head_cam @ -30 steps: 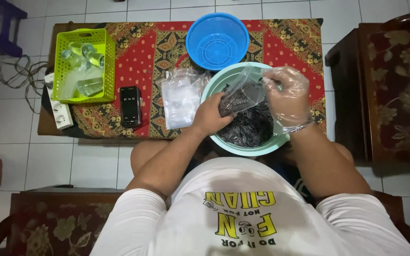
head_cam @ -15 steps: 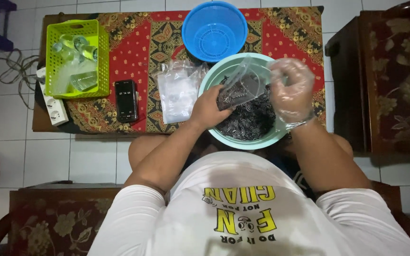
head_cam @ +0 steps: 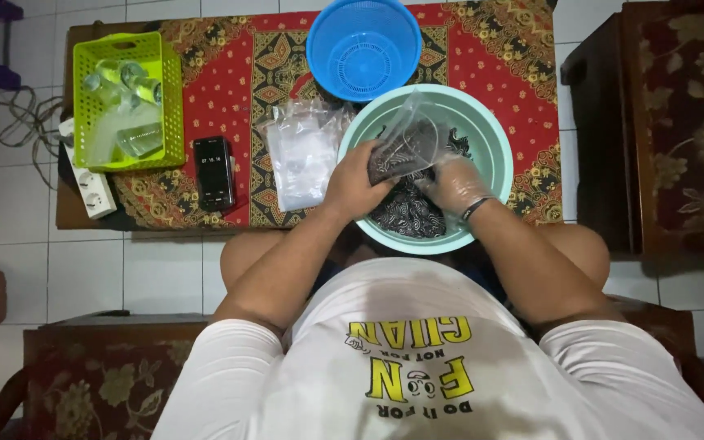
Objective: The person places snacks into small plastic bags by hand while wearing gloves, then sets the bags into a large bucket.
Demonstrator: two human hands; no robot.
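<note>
Over the mint basin [head_cam: 495, 147], left hand [head_cam: 354, 186] clamps the clear bag [head_cam: 405, 147] (gloved right hand's [head_cam: 455, 184] grip unclear).

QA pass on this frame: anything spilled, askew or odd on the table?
No spill shows. One oddity: the white power strip hangs partly off the table's left edge. Left hand holds the clear bag over the green basin; gloved right hand reaches inside it.

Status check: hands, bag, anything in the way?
Left hand grips clear bag over teal basin. Gloved right hand down in dark stuff. Nothing blocking; spare bags alongside.
</note>
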